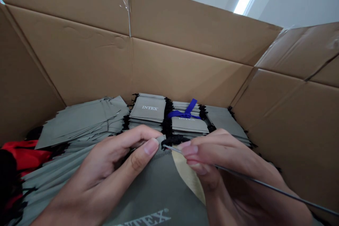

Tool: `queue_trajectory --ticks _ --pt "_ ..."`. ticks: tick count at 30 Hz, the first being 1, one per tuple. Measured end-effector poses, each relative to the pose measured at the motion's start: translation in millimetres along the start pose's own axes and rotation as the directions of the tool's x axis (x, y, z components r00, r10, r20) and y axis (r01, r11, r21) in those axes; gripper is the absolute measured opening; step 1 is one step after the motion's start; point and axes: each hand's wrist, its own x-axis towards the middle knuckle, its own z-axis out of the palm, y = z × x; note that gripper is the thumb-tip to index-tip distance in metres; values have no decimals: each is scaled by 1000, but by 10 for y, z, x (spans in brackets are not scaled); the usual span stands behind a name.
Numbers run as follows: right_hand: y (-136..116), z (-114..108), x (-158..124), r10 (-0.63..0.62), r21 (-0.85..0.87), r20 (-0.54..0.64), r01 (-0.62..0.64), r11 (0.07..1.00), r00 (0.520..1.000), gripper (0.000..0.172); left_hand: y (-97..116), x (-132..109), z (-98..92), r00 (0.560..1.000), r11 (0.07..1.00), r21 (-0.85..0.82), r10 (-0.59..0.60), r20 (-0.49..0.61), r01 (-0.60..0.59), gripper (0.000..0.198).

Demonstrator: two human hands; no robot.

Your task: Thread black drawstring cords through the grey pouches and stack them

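Grey pouch (148, 190): nearest, white INTEX lettering low on its face; its top corner lies right inside the left grip, its body hanging below and between both hands.
Left grip (113, 173): thumb and forefinger pinching that corner, just above a row of dark stitching.
Right grip (225, 159): thumb and fingertips pressed together on a thin metal rod (265, 184), which slants away to the lower right.
Rod tip: at the pouch's top edge, just beside the left thumb, meeting black cord (176, 140); whether it is inside the hem, I cannot tell.
Handling: best, I judge, to hold the corner flat and taut, guide the rod in line with the edge, and mind the thumb so near the tip.
Pale yellow patch (189, 173): beside the pouch, left of the right fingers.
Stacked pouches (148, 112): beyond the hands, one bundle tied with blue ribbon (186, 113).
Red cloth (23, 155): far left.
Cardboard wall (185, 60): behind everything, creased and taped.
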Motion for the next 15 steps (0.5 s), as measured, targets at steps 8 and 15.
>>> queue_trajectory --ticks 8,15 --pt "-15 -19 81 -22 14 48 21 1000 999 16 -2 26 46 996 995 -34 91 -11 -92 35" --pt "34 -49 146 21 111 160 -39 993 987 13 -29 11 46 989 989 51 140 -48 -138 32"
